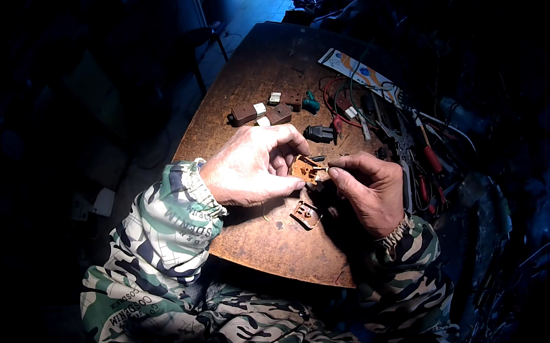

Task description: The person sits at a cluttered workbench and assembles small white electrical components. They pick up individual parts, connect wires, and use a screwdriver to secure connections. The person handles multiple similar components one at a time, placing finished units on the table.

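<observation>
My left hand [255,166] grips a small open brown plastic casing [303,168] between thumb and fingers, its hollow side up. Inside the casing are ribs and small parts too fine to make out. From the right, my right hand [371,184] pinches a small, pale, thin piece [321,169] with thumb and forefinger at the casing's edge. Whether that piece is joined to the casing, I cannot tell. Just below my hands, a second brown shell [307,214] with small metal parts lies on the wooden table [254,243].
Several brown boxy housings [243,114] with white ends lie beyond my left hand, near a green clip [310,103] and a black connector [318,134]. Pliers [401,140], a red-handled screwdriver [431,158], tangled leads and a printed strip [360,71] crowd the right side.
</observation>
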{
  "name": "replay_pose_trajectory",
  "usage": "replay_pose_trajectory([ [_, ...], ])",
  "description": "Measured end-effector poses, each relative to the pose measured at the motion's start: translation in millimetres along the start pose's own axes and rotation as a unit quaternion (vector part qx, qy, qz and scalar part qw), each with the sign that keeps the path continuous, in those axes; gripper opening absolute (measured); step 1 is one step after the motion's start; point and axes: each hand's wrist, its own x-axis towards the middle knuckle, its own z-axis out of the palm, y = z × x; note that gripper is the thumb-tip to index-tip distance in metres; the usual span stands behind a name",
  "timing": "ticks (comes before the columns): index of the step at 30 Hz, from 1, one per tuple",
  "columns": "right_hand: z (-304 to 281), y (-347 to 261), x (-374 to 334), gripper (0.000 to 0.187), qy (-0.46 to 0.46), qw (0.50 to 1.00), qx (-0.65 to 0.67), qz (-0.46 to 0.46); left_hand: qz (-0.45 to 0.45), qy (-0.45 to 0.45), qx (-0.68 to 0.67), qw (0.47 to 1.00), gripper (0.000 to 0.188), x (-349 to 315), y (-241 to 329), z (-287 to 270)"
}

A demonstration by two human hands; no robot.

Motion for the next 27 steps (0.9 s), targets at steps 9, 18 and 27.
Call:
replay_pose_trajectory([
  [9, -3, -2, 1, 0.015, 0.013, 1.0, -0.009, 0.019, 0.055, -0.021, 0.188, 0.98, 0.038, 6, -8, -11],
  [18, -4, -1, 4, 0.013, 0.05, 0.998, -0.011, 0.02, 0.024, 0.051, 0.227, 0.972, 0.023, -4, -7, -45],
  [27, -6, 4, 6, 0.013, 0.073, 0.997, 0.018, 0.022, -0.024, -0.023, 0.342, 0.939, 0.037, -2, -15, -40],
])
